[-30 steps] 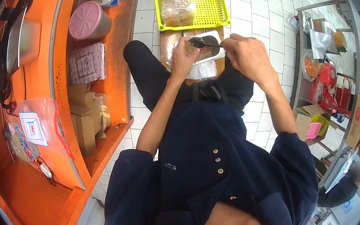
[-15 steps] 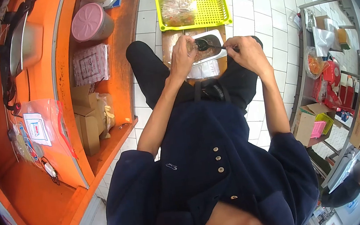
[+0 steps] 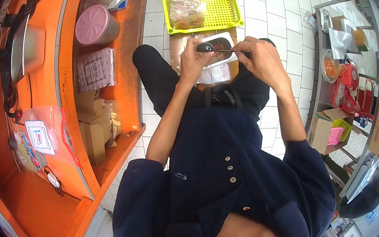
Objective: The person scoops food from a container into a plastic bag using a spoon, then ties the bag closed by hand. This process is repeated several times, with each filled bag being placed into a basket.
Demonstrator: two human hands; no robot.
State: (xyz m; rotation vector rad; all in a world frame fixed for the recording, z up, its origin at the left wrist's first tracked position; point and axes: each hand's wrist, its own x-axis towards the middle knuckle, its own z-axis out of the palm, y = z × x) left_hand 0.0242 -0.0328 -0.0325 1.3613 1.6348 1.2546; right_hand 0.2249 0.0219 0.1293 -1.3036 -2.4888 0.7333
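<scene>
My right hand grips the thin handle of a dark spoon between thumb and fingers. The spoon's rounded bowl is turned over right at the fingers of my left hand. Those fingers are curled around what looks like a small clear plastic bag, mostly hidden by hand and spoon. Below both hands sits a metal tray with brownish-red, wet-looking food in it. A stack of clear plastic bags lies just on the near side of the tray.
Beyond the tray, a lime-green basket holds filled clear bags on its left side. To the left stands an orange shelf unit with a pink-lidded tub. A metal rack and another person are at right.
The spoon has moved left from over the tray to my left hand and its bowl has turned over. My left fingers have spread wider around it.
</scene>
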